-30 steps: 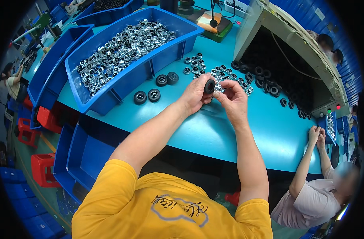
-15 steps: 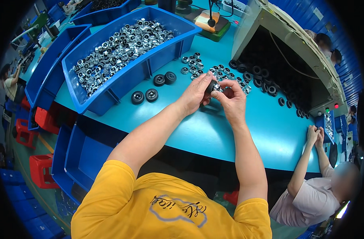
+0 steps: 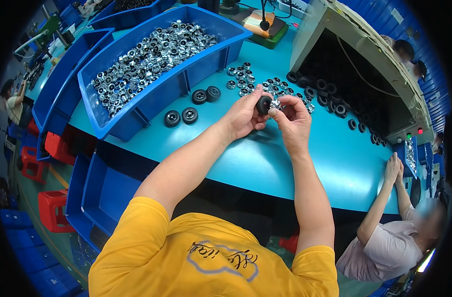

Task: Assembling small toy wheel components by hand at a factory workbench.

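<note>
Above the turquoise table (image 3: 236,168), my left hand (image 3: 243,116) is closed around a small black rubber tyre (image 3: 263,105). Thumb and fingers of my right hand (image 3: 294,123) pinch a shiny chrome wheel hub (image 3: 275,104) at the tyre's right side. Whether hub and tyre touch, I cannot tell. Just beyond my hands, loose chrome hubs (image 3: 243,79) lie spread on the table. To the left of my left hand stand several black wheels with hubs in them, such as this wheel (image 3: 190,115).
A large blue bin (image 3: 161,89) full of chrome hubs stands at the left. At the right, loose black tyres (image 3: 340,109) spill from a pale box-like housing (image 3: 312,42). A co-worker (image 3: 384,242) sits at the lower right. Red stools (image 3: 53,210) stand on the left-hand floor.
My right hand has shifted slightly to the right. More of the chrome hub shows beside the tyre, which my left hand still holds. The whole view has moved slightly.
</note>
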### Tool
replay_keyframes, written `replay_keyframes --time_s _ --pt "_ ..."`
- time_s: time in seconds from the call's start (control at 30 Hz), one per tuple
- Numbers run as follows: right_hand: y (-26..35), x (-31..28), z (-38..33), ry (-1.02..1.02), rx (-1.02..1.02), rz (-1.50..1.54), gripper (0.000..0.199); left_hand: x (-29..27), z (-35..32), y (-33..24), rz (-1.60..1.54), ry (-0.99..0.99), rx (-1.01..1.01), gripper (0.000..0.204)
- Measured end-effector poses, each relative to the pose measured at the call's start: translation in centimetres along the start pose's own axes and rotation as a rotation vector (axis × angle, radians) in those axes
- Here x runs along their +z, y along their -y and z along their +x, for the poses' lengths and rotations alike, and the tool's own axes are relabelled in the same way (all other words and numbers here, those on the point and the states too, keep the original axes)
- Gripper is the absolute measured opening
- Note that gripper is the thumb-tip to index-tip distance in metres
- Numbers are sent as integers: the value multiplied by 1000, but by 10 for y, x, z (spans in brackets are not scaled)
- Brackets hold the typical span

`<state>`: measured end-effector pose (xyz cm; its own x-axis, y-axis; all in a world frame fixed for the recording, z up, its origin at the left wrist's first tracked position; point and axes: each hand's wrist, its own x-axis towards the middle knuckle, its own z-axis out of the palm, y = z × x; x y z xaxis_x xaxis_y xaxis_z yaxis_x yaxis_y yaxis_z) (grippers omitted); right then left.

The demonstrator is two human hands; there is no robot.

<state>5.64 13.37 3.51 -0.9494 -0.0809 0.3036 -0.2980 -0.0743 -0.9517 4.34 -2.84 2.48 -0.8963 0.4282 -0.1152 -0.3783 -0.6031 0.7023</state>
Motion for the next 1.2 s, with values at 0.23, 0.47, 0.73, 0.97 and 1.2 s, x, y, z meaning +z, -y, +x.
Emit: replay_keyframes --time_s 0.23,0.47,0.73,0.97,1.2 --pt "3 -1 0 -1 13 -20 31 -4 3 1 -44 23 -20 51" --pt "-5 -4 2 -76 -31 34 32 -5 2 -3 -24 96 -47 54" --pt "-1 -5 4 -160 -19 141 33 -6 2 -2 -48 137 -68 62" --pt "-1 -4 4 -155 -1 142 33 -6 1 -4 -27 119 -79 63" --pt "-7 -7 6 -154 -14 150 32 0 0 -5 -87 69 -5 49"
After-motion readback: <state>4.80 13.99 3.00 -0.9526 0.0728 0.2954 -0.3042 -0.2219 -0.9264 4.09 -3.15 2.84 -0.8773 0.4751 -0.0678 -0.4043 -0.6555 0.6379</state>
